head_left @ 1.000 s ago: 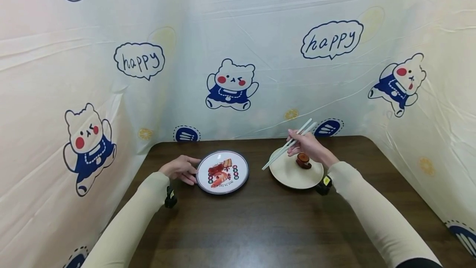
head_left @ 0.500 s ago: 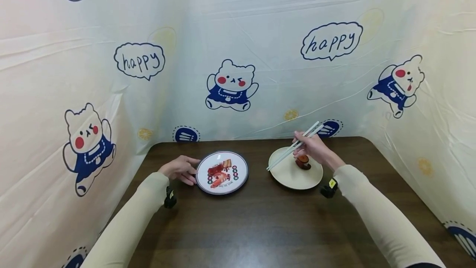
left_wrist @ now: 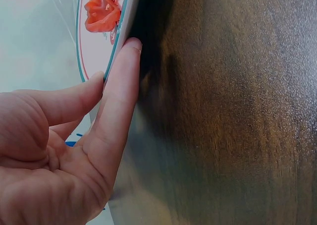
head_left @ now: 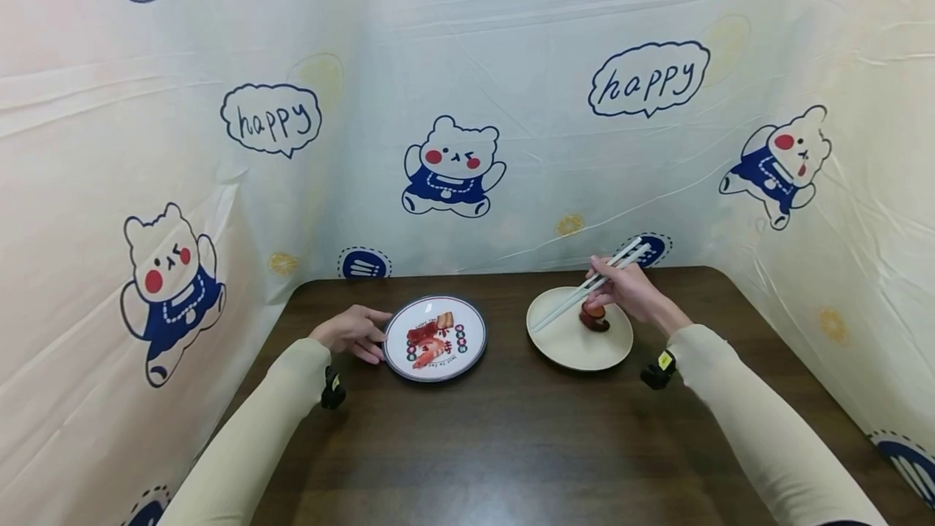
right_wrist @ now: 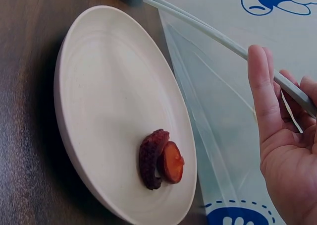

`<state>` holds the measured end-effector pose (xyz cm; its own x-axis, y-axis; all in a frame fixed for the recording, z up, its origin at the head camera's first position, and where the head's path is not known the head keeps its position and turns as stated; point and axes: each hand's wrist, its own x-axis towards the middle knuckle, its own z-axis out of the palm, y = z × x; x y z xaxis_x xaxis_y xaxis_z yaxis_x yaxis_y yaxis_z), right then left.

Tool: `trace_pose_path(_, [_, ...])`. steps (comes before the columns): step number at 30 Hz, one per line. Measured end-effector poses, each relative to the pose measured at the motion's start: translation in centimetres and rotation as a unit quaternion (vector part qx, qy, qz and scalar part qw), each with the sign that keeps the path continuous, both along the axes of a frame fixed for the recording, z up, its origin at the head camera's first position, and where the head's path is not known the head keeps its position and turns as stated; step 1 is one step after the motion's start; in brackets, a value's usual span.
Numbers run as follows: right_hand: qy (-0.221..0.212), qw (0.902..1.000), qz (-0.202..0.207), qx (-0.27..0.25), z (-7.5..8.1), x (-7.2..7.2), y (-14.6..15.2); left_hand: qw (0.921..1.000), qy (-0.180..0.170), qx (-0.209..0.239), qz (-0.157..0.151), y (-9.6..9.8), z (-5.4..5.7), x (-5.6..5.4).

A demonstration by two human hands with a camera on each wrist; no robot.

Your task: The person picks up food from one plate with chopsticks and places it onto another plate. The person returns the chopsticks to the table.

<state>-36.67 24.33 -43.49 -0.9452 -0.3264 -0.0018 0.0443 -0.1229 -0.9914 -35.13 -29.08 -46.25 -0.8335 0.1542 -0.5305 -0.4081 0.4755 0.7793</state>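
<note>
My left hand [head_left: 354, 333] pinches the near-left edge of a white, blue-rimmed plate [head_left: 396, 329], thumb on the rim and a finger underneath. On that plate are a shrimp-like orange-red piece [left_wrist: 102, 13], a dark red piece [head_left: 424, 333] and a tan block [head_left: 445, 320], among printed marks. In my right hand [head_left: 621, 286] I grip a pair of pale chopsticks [head_left: 562, 310], slanting down leftward over a cream plate [head_left: 555, 351]. A dark, curved, bumpy piece [right_wrist: 150, 160] lies on the cream plate beside a round orange-topped piece [right_wrist: 173, 161]. Nothing sits between the chopstick tips.
Both plates stand on a dark brown wooden table [head_left: 438, 445], side by side with a gap between them. Pale cloth [head_left: 540, 185] printed with cartoon bears hangs behind the table and along both sides.
My right hand with the chopsticks has shifted rightward, and the tips have come from the cream plate's left edge to over it. My left hand and its plate stay put.
</note>
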Motion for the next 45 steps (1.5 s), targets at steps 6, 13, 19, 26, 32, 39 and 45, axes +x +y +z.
trace_pose_path(6, [0.001,1.0000,-0.002,-0.002,-0.3,0.2,0.9,1.0000,0.001,0.001,0.002,0.0,0.0,0.1])
trace_pose_path(13, [0.003,0.9997,0.007,-0.023,-0.6,0.3,2.2,1.0000,0.001,0.002,0.000,-0.1,-0.1,0.1])
trace_pose_path(19, [0.013,0.9994,0.007,-0.032,-0.5,0.4,3.0,1.0000,0.003,0.001,0.003,-0.1,0.1,0.1])
trace_pose_path(26, [0.017,0.9984,-0.001,-0.053,-0.6,0.6,4.3,1.0000,0.002,0.002,0.005,0.0,0.1,0.1])
trace_pose_path(32, [0.019,0.9984,-0.024,-0.047,-0.8,1.1,5.5,1.0000,0.001,0.002,0.005,-0.1,0.0,0.2])
trace_pose_path(39, [0.012,0.9979,-0.044,-0.047,-1.1,1.6,6.6,1.0000,0.000,0.000,0.005,0.0,0.1,0.2])
trace_pose_path(45, [0.024,0.9970,-0.044,-0.060,-1.3,1.7,7.3,1.0000,-0.002,0.002,0.005,0.0,0.1,0.2])
